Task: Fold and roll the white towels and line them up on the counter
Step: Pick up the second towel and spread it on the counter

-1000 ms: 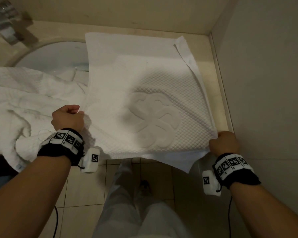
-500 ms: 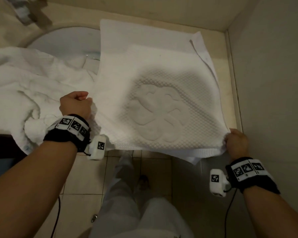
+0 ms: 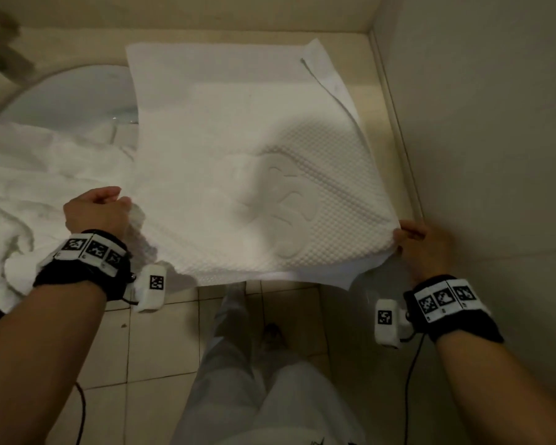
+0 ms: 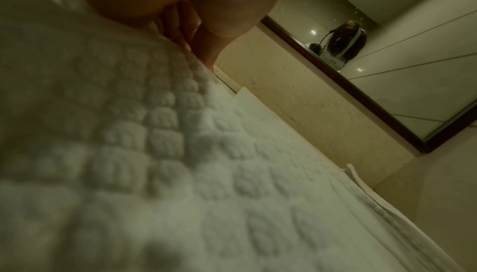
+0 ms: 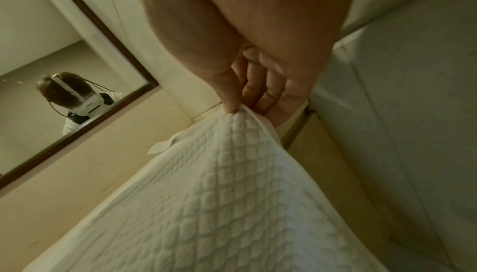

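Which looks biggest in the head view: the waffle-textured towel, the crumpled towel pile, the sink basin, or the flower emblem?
1. Waffle-textured towel, largest by far.
2. Crumpled towel pile, though cut off at the picture's left edge.
3. Sink basin, partly covered by both towels, so its rank is unsure.
4. Flower emblem, smallest.

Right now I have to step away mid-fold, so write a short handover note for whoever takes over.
Left hand grips the near left corner of the waffle towel; right hand pinches its near right corner. The towel lies spread on the counter, near edge over the front, not yet rolled. A heap of white towels sits left, by the sink.
Done: none rolled in view.
Left: fold, roll, line up.
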The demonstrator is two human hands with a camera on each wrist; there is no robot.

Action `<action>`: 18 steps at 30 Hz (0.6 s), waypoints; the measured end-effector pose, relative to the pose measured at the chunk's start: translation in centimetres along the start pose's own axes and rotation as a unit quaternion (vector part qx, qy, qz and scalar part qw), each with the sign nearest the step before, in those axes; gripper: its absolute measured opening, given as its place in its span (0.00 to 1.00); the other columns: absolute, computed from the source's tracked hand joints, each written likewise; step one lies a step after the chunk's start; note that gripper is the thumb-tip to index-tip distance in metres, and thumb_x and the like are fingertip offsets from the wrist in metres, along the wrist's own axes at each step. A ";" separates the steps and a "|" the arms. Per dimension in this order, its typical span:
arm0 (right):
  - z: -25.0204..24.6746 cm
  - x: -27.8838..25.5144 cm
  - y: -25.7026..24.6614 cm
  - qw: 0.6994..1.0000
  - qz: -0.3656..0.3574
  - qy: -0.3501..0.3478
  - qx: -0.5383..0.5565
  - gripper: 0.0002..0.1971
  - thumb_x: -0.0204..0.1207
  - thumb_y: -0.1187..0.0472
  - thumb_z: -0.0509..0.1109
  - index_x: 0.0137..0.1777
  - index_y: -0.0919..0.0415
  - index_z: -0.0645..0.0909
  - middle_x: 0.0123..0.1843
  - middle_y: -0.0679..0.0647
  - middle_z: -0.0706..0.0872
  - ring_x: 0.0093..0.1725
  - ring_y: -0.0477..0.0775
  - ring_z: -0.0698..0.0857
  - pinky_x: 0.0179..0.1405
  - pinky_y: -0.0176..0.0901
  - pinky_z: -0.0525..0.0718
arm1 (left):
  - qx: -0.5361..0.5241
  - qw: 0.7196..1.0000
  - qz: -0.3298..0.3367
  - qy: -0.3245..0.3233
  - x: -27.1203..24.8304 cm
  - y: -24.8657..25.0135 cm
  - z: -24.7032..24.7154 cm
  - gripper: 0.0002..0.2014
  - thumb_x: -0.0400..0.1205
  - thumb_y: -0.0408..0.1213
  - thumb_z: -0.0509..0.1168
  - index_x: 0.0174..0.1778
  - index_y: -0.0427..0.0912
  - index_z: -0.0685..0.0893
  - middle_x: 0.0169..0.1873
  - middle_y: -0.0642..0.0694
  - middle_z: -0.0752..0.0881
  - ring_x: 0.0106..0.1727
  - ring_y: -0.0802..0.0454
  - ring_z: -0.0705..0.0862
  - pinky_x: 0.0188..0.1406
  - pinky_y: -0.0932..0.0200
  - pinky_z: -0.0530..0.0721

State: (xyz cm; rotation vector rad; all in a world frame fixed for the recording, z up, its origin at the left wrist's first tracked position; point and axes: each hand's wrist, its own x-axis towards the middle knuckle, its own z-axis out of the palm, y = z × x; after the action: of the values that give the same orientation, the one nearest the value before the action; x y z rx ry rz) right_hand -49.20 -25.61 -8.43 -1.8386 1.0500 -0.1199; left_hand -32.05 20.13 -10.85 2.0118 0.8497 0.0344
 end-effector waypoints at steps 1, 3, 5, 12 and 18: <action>0.0 0.1 0.0 1.000 -0.001 0.004 0.003 0.12 0.80 0.73 0.68 0.60 0.66 0.85 0.49 0.62 0.88 0.41 0.50 0.85 0.43 0.34 0.86 | -0.006 1.000 -0.004 0.001 0.0 0.1 0.0 0.10 0.78 0.32 0.75 0.54 0.44 0.92 0.51 0.39 0.92 0.54 0.43 0.91 0.64 0.50 0.88; 0.2 0.2 -0.1 1.000 -0.002 0.020 -0.002 0.12 0.79 0.72 0.69 0.60 0.67 0.86 0.50 0.62 0.89 0.47 0.55 0.86 0.52 0.46 0.86 | -0.020 1.000 -0.011 -0.001 -0.3 0.3 0.1 0.10 0.79 0.31 0.74 0.55 0.43 0.91 0.51 0.39 0.91 0.53 0.43 0.90 0.64 0.50 0.88; 0.6 0.3 -0.3 0.999 0.005 0.036 -0.003 0.12 0.78 0.71 0.70 0.59 0.65 0.87 0.49 0.60 0.89 0.48 0.55 0.86 0.52 0.46 0.85 | -0.030 0.999 -0.012 0.003 -0.6 0.7 0.2 0.09 0.80 0.29 0.73 0.55 0.42 0.91 0.50 0.40 0.90 0.51 0.45 0.89 0.63 0.53 0.88; 2.6 1.6 -3.1 0.994 0.041 0.076 0.059 0.05 0.80 0.66 0.69 0.49 0.61 0.87 0.39 0.54 0.84 0.33 0.49 0.80 0.36 0.39 0.82 | -0.065 0.995 -0.074 -0.018 -0.5 1.4 -0.5 0.10 0.73 0.33 0.70 0.47 0.50 0.91 0.50 0.39 0.92 0.54 0.39 0.91 0.61 0.48 0.89; 5.8 3.1 -9.1 0.988 0.055 0.036 0.143 0.10 0.79 0.69 0.68 0.40 0.55 0.85 0.37 0.54 0.85 0.29 0.47 0.78 0.29 0.38 0.79 | -0.070 0.988 -0.085 -0.110 1.6 5.6 1.0 0.13 0.83 0.33 0.68 0.36 0.54 0.80 0.39 0.55 0.83 0.55 0.48 0.82 0.56 0.58 0.85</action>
State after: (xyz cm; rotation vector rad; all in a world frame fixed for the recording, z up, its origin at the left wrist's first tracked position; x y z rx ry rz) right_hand -38.93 -22.38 -5.37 -1.5259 1.1191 -0.2590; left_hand -27.46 18.44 -7.63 1.7678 0.8489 -0.2154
